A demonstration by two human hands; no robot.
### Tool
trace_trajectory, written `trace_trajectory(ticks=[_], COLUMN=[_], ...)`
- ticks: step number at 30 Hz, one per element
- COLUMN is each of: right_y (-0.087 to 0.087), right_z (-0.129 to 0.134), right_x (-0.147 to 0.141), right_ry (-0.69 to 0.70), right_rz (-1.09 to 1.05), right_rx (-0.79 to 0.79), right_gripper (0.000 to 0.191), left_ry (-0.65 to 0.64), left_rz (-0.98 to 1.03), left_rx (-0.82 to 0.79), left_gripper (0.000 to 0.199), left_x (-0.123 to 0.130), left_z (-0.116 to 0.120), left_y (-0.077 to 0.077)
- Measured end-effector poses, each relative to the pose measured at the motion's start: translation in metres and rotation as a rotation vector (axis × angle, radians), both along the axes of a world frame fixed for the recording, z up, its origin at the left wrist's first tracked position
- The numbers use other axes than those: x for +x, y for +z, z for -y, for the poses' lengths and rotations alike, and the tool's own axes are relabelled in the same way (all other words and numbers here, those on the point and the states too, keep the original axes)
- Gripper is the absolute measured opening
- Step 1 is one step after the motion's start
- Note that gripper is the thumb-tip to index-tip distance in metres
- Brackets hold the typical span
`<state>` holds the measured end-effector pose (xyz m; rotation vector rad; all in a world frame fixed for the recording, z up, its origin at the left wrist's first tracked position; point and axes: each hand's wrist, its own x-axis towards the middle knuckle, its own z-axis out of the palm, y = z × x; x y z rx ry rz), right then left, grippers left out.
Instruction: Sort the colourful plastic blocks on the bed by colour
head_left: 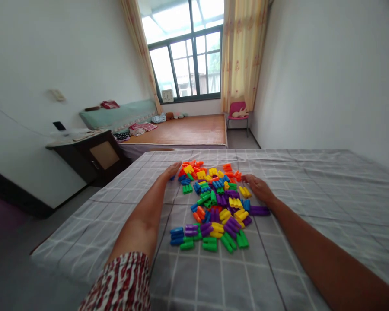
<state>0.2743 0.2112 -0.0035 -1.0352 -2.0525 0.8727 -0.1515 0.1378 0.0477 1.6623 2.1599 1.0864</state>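
Blocks of linked plastic tubes, in orange, yellow, blue, green and purple, lie heaped between the two hands on a grey checked cloth. Orange ones gather mostly at the far end, while several green ones lie along the near edge beside a blue piece. A long purple bar sticks out at the right, close to the right wrist.

The left arm reaches forward along the heap, its red-and-white sleeve ending below the elbow; the left hand is stretched out flat, fingers pointing toward the far orange blocks, its grip unclenched with no piece seen in it. The right arm, bare, slants in from the lower corner, and the right hand is turned inward, its grip slack and fingers loosely extended toward an orange block; at this distance I cannot tell whether the fingertips touch it.

Beyond the cloth stands a bed with a brown top, then a pink chair and a window between yellowish curtains
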Motion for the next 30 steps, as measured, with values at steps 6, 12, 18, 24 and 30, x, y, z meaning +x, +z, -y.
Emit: trace_trajectory(ticks=[6, 12, 18, 24, 30], right_y=[0.003, 0.002, -0.005, 0.0, -0.001], right_z=[0.003, -0.004, -0.003, 0.016, 0.039], right_x=[-0.007, 0.013, 0.045, 0.059, 0.068], right_ry=[0.017, -0.219, -0.291, -0.233, -0.259], right_rz=[0.094, 0.011, -0.016, 0.045, 0.274], right_rx=[0.009, 0.036, -0.025, -0.043, 0.127], right_gripper=[0.046, 0.046, 0.046, 0.04, 0.038], left_ry=[-0.26, -0.459, -0.332, -0.211, -0.263], left_rz=[0.237, 0.098, -0.1, -0.064, -0.144], left_rx=[-0.166, -0.08, -0.047, 0.009, 0.032], left_gripper=[0.076, 0.059, 0.055, 0.064, 0.062], left_x=[0.061, 0.117, 0.108, 0.086, 0.09], left_z=[-0.013, 0.0, 0.018, 0.054, 0.061], left_y=[-0.008, -0.003, -0.008, -0.03, -0.036])
